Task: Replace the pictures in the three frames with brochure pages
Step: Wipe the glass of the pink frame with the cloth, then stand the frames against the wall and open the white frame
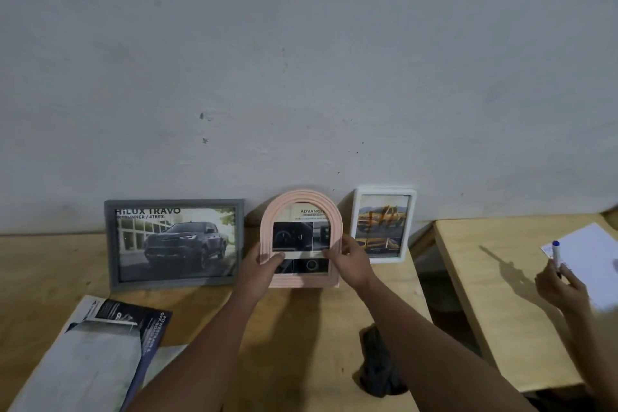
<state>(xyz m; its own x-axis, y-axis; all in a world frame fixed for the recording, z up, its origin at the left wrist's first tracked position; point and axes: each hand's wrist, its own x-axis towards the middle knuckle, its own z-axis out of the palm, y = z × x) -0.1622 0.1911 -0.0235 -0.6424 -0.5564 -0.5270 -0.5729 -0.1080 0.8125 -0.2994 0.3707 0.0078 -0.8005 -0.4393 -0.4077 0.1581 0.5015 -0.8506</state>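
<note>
Three frames stand against the wall on the wooden table (40, 271). A grey frame (174, 242) at the left shows a dark pickup page. The pink arched frame (301, 211) in the middle shows a page with dashboard photos. A white frame (383, 224) at the right shows a yellow truck page. My left hand (261, 266) grips the pink frame's lower left side, thumb on its front. My right hand (347, 259) grips its lower right side. The frame stands upright on the table.
An open brochure (100, 351) lies at the front left of the table. A dark crumpled cloth (378, 365) lies at the front right. On a second table (495, 278) to the right, another person's hand (561, 284) holds a marker over white paper (588, 261).
</note>
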